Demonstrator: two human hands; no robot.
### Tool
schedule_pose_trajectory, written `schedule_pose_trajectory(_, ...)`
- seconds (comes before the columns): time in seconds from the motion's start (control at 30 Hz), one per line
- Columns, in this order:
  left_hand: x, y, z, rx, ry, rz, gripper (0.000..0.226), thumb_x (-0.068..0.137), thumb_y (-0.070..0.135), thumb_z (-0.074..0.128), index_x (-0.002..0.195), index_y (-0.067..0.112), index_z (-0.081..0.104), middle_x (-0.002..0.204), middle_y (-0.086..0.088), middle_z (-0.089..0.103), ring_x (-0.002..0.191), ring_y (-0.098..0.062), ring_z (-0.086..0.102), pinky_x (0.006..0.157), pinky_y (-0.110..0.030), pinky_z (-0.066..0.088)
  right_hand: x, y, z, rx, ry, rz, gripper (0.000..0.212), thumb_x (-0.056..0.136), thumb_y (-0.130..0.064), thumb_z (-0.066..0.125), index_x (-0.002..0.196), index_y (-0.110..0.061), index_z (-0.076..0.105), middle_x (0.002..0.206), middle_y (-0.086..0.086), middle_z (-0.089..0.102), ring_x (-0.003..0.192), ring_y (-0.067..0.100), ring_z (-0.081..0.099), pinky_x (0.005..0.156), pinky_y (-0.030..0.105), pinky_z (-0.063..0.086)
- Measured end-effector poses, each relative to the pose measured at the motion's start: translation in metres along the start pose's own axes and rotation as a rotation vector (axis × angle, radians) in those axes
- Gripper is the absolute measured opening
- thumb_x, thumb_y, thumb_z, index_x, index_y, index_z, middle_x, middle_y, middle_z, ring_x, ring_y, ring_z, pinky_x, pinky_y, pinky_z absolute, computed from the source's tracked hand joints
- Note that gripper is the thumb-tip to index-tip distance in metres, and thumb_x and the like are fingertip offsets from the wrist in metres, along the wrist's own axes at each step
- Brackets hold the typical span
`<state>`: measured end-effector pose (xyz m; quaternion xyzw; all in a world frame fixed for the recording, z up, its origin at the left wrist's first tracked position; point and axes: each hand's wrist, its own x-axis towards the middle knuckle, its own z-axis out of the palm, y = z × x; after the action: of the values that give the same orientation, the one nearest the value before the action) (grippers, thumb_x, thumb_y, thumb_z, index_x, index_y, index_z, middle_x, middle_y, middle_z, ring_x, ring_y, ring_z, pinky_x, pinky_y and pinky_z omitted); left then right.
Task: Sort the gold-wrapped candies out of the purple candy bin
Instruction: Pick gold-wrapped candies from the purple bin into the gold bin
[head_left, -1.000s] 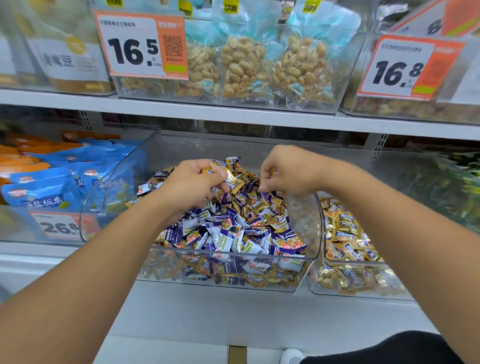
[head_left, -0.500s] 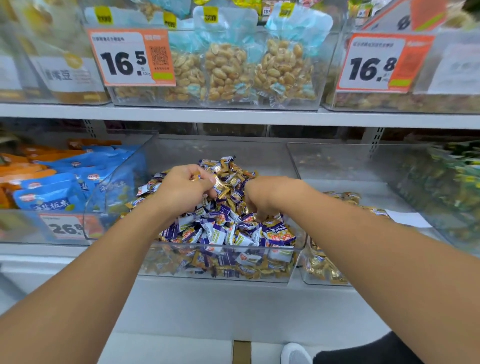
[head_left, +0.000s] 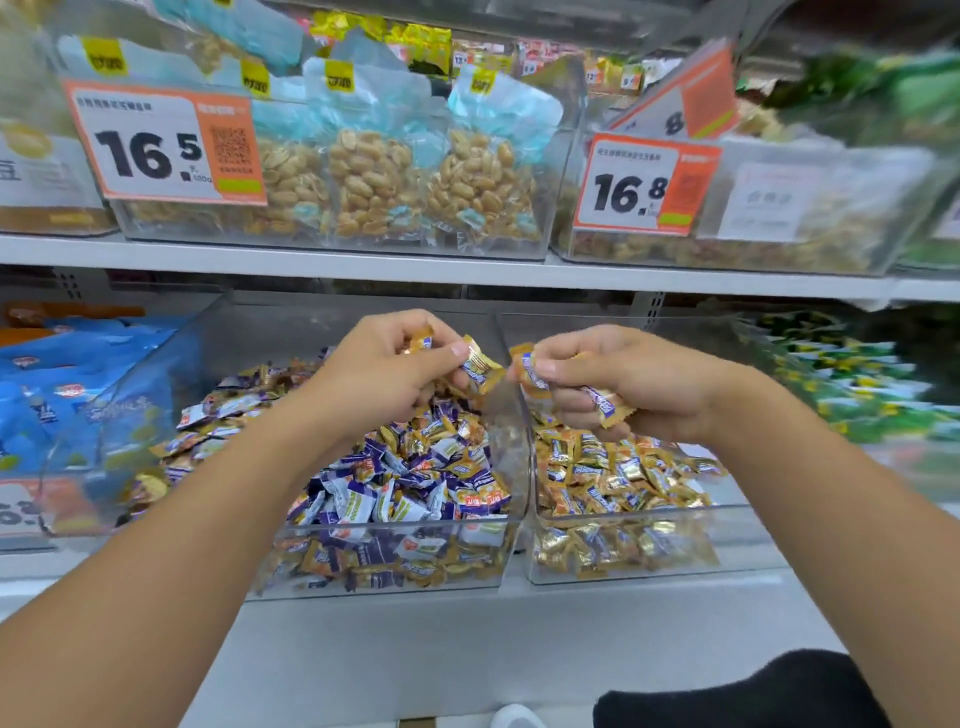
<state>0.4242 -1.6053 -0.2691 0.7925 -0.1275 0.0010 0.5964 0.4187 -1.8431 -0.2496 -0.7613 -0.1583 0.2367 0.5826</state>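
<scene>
While each hand, left hand (head_left: 384, 374) and right hand (head_left: 623, 384), pinches gold candies (head_left: 480, 364), one could slip back into the purple candy bin (head_left: 395, 535) at 6 o'clock.

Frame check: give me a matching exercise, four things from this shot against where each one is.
Things:
1. left hand
2. right hand
3. peanut bags
4. blue packets

Places:
A. upper shelf, beside the 16.5 tag
B. above the gold candy bin, gripping gold candies
C. bin at far left
D. above the purple candy bin, gripping gold candies

Pairs: 1-D, 2-B, 3-A, 4-C
</scene>
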Motion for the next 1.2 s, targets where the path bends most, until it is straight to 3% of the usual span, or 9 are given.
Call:
schedule_pose_trajectory(0.2,0.029,0.036,0.085,0.122,-0.178,0.029,0.012,0.092,0.028,0.068,0.086,0.019,0.071,0.076,0.001,0.071,0.058,-0.014,0.051,0.043,-0.021,0.037,-0.028,0.052,-0.06,0.904,0.304,0.239,0.021,0.099,-0.025,0.054,0.107,-0.008,0.063,0.08,0.006,0.048,0.053,0.009,0.047,0.034,0.009,0.037)
schedule_pose_trajectory(0.33,0.061,0.046,0.133,0.304,-0.311,-0.015,0.011,0.09,0.025,0.068,0.085,0.017,0.073,0.077,-0.003,0.066,0.067,-0.019,0.059,0.057,-0.027,0.049,-0.049,0.062,-0.078,0.915,0.381,0.158,0.021,0.099,-0.024,0.055,0.109,-0.009,0.064,0.094,0.022,0.066,0.078,0.029,0.07,0.064,0.034,0.062)
schedule_pose_trajectory(0.43,0.08,0.039,0.153,0.201,-0.365,-0.187,0.011,0.093,0.024,0.063,0.095,0.018,0.072,0.104,0.0,0.068,0.093,-0.017,0.064,0.078,-0.038,0.056,-0.055,0.07,-0.091,0.86,0.409,0.166,0.019,0.1,-0.023,0.054,0.106,-0.009,0.064,0.108,0.028,0.069,0.096,0.041,0.071,0.085,0.055,0.058)
schedule_pose_trajectory(0.57,0.088,0.031,0.155,0.098,-0.424,-0.281,0.028,0.102,0.031,0.051,0.124,0.022,0.064,0.124,0.003,0.065,0.121,-0.018,0.056,0.102,-0.043,0.047,-0.051,0.078,-0.109,0.811,0.413,0.231,0.046,0.101,-0.045,0.045,0.123,-0.01,0.064,0.134,0.025,0.059,0.111,0.042,0.062,0.094,0.058,0.051)
schedule_pose_trajectory(0.77,0.064,0.037,0.133,0.502,-0.343,0.214,0.022,0.101,0.028,0.052,0.116,0.027,0.068,0.111,0.013,0.07,0.106,-0.013,0.066,0.097,-0.037,0.051,-0.048,0.077,-0.12,0.802,0.35,0.179,0.095,0.086,-0.084,0.024,0.15,-0.017,0.043,0.158,0.022,0.03,0.147,0.038,0.027,0.118,0.06,0.016)
schedule_pose_trajectory(0.9,0.034,0.017,0.084,0.76,-0.114,0.587,0.014,0.093,0.027,0.065,0.106,0.028,0.07,0.098,0.022,0.065,0.09,0.008,0.058,0.08,-0.021,0.045,-0.05,0.049,-0.092,0.198,0.507,0.157,0.074,0.087,-0.078,0.042,0.13,-0.022,0.063,0.141,0.004,0.057,0.132,0.025,0.05,0.114,0.046,0.034)
schedule_pose_trajectory(1.0,0.021,-0.009,0.047,0.77,-0.039,0.513,0.007,0.087,0.026,0.072,0.095,0.027,0.071,0.087,0.02,0.067,0.083,0.007,0.061,0.071,-0.016,0.047,-0.047,0.028,-0.047,-0.577,0.663,-0.276,0.021,0.088,-0.039,0.073,0.097,-0.02,0.075,0.091,-0.009,0.073,0.085,0.006,0.067,0.074,0.022,0.051)
schedule_pose_trajectory(1.1,0.013,-0.039,0.016,0.783,-0.172,0.268,0.015,0.086,0.043,0.071,0.097,0.032,0.072,0.088,0.018,0.072,0.084,0.007,0.064,0.074,-0.023,0.052,-0.022,0.003,0.009,-1.025,0.341,-0.485,0.006,0.087,-0.017,0.072,0.091,-0.021,0.075,0.081,-0.007,0.069,0.076,0.011,0.065,0.072,0.024,0.052)
schedule_pose_trajectory(1.2,0.002,-0.06,0.0,0.753,-0.316,0.207,0.024,0.091,0.04,0.066,0.112,0.031,0.074,0.101,0.019,0.072,0.093,0.008,0.063,0.084,-0.019,0.05,0.027,-0.008,0.042,-1.388,0.138,-0.179,0.011,0.086,-0.006,0.066,0.084,-0.017,0.066,0.08,0.004,0.057,0.081,0.031,0.064,0.075,0.04,0.056)
